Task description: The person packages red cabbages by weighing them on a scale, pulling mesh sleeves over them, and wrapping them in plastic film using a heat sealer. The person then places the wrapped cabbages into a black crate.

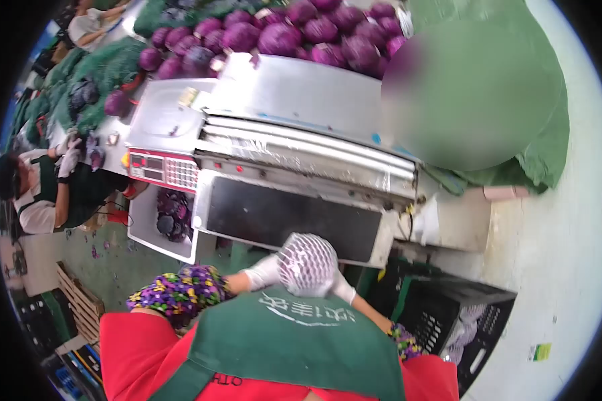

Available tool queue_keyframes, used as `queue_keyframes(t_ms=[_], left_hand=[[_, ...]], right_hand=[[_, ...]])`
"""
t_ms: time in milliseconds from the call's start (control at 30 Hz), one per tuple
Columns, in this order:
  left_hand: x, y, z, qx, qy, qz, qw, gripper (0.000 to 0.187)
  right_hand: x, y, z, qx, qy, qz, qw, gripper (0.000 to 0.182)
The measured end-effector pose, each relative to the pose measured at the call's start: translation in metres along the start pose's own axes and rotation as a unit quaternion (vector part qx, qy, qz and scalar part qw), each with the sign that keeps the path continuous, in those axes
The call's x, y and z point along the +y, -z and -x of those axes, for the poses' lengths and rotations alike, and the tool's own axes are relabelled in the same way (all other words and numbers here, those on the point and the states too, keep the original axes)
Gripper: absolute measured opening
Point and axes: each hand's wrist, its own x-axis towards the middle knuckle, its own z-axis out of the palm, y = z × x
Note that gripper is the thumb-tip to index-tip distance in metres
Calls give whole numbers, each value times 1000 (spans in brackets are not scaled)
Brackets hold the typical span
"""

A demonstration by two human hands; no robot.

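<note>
Close to my green apron, a round red cabbage [308, 264] in a white foam net sits between my two gloved hands. My left hand [263, 273] grips it from the left side, its fingertips partly hidden behind the net. From the right, my right hand [342, 289] holds the other side, with most of its fingers out of sight. Just beyond the cabbage lies the black plate [291, 217] of a film-wrapping machine [308, 154].
Red cabbages [281, 39] are heaped behind the machine. A weighing scale [164, 127] stands left, above a white bin [140, 217] of purple leaves. A black crate [441, 307] with netted cabbages is at right. A co-worker [47, 180] handles a cabbage at left.
</note>
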Motion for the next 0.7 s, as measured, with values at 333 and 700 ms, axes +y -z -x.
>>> queue_keyframes(t_ms=[333, 700], left_hand=[[82, 41, -4, -217, 141, 315, 913, 38], [147, 134, 39, -145, 228, 535, 801, 79]], right_hand=[[-172, 215, 27, 225, 252, -321, 885, 21], [-193, 165, 54, 279, 104, -557, 775, 37]])
